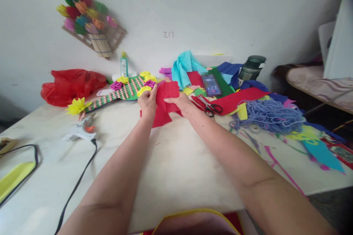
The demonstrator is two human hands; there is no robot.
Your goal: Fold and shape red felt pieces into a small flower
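1. Pale, paint-marked table [176,161].
2. White glue gun [79,132] with black cord lies left of the left grip [148,102].
3. Black-handled scissors [211,108] lie just right of the right grip [180,103].
4. Tangled blue yarn [270,115] lies farther right.

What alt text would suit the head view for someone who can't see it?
Both hands, left hand and right hand, hold a red felt piece over a white table. Scissors, blue yarn and a glue gun lie nearby.

Both hands [165,103] pinch red felt [167,97] — probably.
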